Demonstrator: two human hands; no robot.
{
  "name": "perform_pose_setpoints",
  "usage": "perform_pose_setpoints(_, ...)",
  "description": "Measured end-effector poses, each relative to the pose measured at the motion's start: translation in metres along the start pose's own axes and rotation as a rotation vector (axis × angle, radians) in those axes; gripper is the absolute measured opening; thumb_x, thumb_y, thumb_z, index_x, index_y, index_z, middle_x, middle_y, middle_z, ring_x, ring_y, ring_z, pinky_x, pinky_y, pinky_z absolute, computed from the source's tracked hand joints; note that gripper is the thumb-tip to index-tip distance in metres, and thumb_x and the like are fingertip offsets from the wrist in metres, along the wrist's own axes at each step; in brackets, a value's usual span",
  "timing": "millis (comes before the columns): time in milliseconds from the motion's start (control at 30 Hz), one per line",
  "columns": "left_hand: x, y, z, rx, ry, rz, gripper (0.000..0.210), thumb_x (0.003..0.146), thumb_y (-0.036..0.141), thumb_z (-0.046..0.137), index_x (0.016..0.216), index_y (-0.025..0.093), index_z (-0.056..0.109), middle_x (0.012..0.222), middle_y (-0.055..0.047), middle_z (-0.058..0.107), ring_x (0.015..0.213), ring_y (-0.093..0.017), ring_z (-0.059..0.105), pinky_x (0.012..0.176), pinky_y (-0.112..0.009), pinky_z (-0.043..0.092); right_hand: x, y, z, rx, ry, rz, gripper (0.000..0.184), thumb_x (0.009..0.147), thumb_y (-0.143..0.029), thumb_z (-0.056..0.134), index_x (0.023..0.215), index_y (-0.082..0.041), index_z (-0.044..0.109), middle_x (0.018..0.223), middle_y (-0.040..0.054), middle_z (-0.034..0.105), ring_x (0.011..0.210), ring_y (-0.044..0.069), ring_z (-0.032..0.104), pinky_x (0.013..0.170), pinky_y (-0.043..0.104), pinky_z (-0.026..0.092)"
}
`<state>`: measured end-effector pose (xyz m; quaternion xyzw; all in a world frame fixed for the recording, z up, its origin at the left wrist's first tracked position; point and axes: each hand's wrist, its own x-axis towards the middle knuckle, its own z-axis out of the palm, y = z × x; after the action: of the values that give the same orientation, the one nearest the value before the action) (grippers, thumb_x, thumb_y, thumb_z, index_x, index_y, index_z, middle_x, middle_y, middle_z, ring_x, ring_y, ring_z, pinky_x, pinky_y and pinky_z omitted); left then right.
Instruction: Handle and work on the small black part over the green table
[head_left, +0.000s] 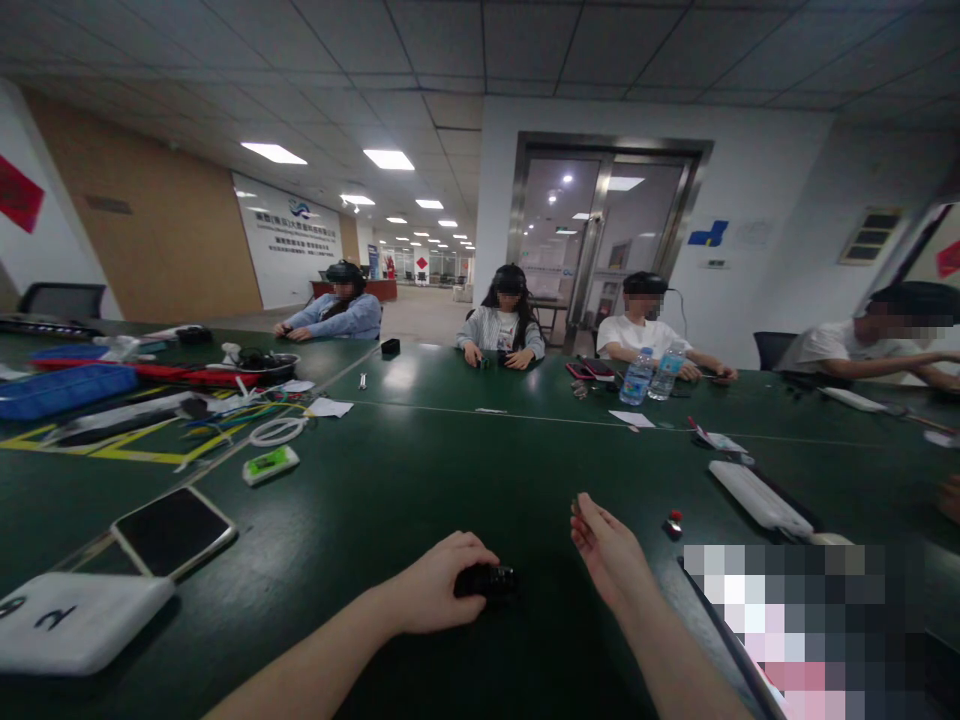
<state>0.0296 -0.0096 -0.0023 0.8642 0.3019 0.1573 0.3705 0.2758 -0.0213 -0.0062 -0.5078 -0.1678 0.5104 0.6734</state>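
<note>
My left hand (439,580) is wrapped round a short black cylinder (495,579), which looks like a small flashlight. It lies level, close to the table top, and its ribbed end sticks out to the right of my fingers. My right hand (607,550) is raised a little to the right, apart from the cylinder. Its thumb and forefinger are pinched together; what sits between the tips is too small to make out. Nearest to that hand stands a small metal piece with a red top (674,523).
A phone (176,530) and white case (82,620) lie left, with a green-and-white box (270,465) beyond. Cables and a blue tray (67,390) sit farther left. Right are a white power bank-like bar (757,497), a blurred screen (795,630) and water bottles (637,377). Several people sit opposite.
</note>
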Motion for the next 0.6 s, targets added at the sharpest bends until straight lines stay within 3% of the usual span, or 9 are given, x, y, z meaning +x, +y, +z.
perform_pose_setpoints(167, -0.001, 0.001, -0.001, -0.011, -0.002, -0.003, 0.042, 0.073, 0.022, 0.059, 0.115, 0.025, 0.057, 0.114, -0.005, 0.051, 0.106, -0.019, 0.048, 0.095, -0.034, 0.038, 0.000, 0.001, 0.001, 0.035, -0.019, 0.070, 0.015, 0.078, -0.030, 0.067, 0.076, -0.015, 0.063, 0.069, -0.0005, 0.060, 0.058, 0.008, 0.056, 0.051, 0.016, 0.050)
perform_pose_setpoints(467, 0.000, 0.000, -0.001, -0.008, 0.007, 0.016, 0.048, 0.072, 0.021, 0.059, 0.120, 0.026, 0.055, 0.115, -0.005, 0.054, 0.108, -0.020, 0.049, 0.097, -0.035, 0.037, 0.004, 0.011, -0.003, -0.040, -0.067, 0.100, 0.019, 0.070, -0.021, 0.073, 0.085, -0.017, 0.063, 0.074, -0.0009, 0.062, 0.060, 0.009, 0.059, 0.054, 0.018, 0.052)
perform_pose_setpoints(600, 0.000, 0.004, -0.003, -0.016, 0.008, 0.012, 0.044, 0.072, 0.020, 0.059, 0.116, 0.025, 0.057, 0.115, -0.005, 0.053, 0.107, -0.019, 0.049, 0.096, -0.035, 0.038, 0.006, 0.014, -0.006, -0.079, -0.075, 0.121, 0.019, 0.070, -0.028, 0.073, 0.081, -0.016, 0.063, 0.076, 0.0009, 0.062, 0.063, 0.011, 0.059, 0.056, 0.021, 0.053)
